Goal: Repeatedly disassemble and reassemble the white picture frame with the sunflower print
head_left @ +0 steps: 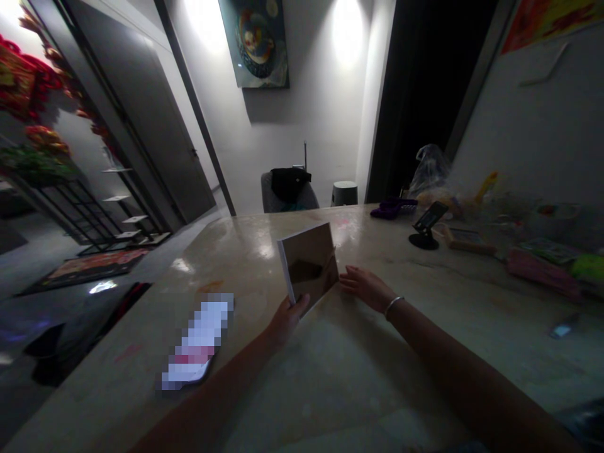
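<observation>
My left hand (289, 318) is closed on the lower left corner of a flat rectangular panel (309, 267), its thumb lying across the face. White edging runs along the panel, and its brownish face looks glossy and reflects dark shapes. It is held tilted upright over the table. Beside the panel's right edge is my right hand (365, 286), fingers stretched out and a bangle (393, 306) on the wrist. Whether those fingertips touch the edge I cannot tell. Left of my left forearm lies a phone (201, 336) with a bright, pixelated screen.
The glossy stone table (340, 390) stretches ahead. On its right side are a black phone stand (427, 229), a purple item (392, 208), a wooden tray (469, 241), a pink cloth (542, 270) and a clear plastic bag (430, 170). A chair (289, 189) stands behind the far edge.
</observation>
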`<state>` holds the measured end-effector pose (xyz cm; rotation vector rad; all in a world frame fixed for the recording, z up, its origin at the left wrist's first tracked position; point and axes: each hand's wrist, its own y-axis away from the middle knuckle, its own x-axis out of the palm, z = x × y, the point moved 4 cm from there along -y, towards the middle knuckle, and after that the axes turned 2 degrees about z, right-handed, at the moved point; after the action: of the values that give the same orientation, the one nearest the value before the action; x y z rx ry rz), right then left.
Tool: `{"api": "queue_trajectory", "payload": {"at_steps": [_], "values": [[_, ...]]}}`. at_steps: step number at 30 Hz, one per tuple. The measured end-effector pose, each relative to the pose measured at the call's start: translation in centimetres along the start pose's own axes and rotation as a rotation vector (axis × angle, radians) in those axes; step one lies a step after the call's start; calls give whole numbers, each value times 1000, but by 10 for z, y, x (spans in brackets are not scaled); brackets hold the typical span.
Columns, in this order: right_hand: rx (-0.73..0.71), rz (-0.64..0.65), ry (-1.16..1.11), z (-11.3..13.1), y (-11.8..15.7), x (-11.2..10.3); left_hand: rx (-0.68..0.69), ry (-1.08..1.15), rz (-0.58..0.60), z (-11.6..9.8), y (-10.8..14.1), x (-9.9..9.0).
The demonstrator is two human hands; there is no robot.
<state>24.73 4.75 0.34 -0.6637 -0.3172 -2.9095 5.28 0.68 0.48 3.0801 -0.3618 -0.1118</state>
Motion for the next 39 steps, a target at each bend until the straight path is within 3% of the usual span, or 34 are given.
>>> {"api": "queue_trajectory", "payload": {"at_steps": [4, 9, 12, 15, 19, 23, 30, 34, 39], "values": [[23, 86, 73, -7, 5, 10, 20, 58, 93, -3, 3, 6], [14, -39, 144, -6, 4, 1, -68, 235, 102, 2, 1, 4], [1, -90, 93, -9, 3, -1, -17, 381, 36, -1, 0, -1], [48, 35, 7, -13, 7, 10, 31, 400, 11, -6, -1, -3], [84, 262, -18, -15, 15, 29, 31, 320, 126, -5, 0, 2], [37, 178, -16, -13, 10, 25, 62, 307, 175, -1, -2, -1], [-41, -170, 134, -3, -5, -9, 101, 583, 48, -12, -9, -22], [-86, -126, 258, -5, -9, -12, -7, 524, -95, -5, -14, -28], [-180, -52, 438, -8, -12, -10, -22, 193, -242, 13, -22, -37]]}}
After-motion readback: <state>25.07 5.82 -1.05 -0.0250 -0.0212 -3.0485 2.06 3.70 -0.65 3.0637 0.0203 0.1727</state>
